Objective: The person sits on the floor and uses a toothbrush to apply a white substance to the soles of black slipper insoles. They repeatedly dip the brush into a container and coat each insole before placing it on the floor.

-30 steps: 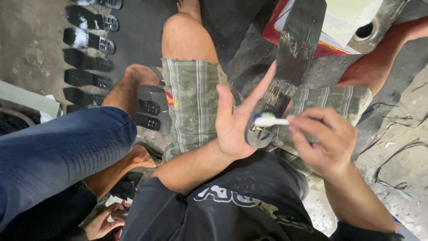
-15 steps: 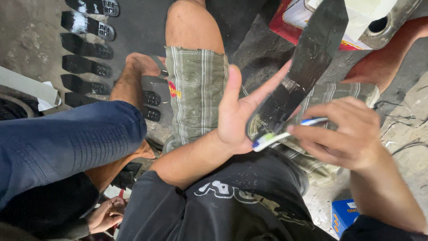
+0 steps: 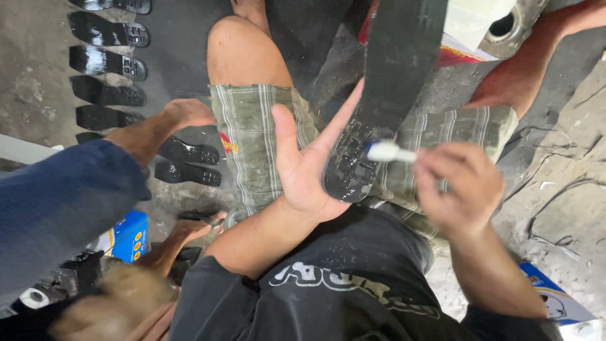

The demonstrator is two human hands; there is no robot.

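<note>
**Sole held in the left palm, brush at its heel end**

The black shoe sole point(image 3: 385, 95) lies at the centre of the view, above the person's lap. Its long axis runs from the near heel end, close to the body, up and slightly right to the far end, which leaves the top of the picture. The wet, glossy heel end rests on the palm side of the left hand point(image 3: 309, 170).

The left hand is spread wide, thumb out to the left and fingers extended along the underside of the sole; it supports the sole rather than clamping it. It is the nearer hand to the sole and touches it.

The right hand point(image 3: 457, 186) lies just right of the heel end. Its fingers are closed narrowly around a small brush with a white handle point(image 3: 388, 151), whose tip touches the heel end.

To the far left, a row of black soles point(image 3: 107, 63) lies on the floor point(image 3: 38, 57), well apart from both hands. A blue box point(image 3: 126, 235) lies at near left.
</note>
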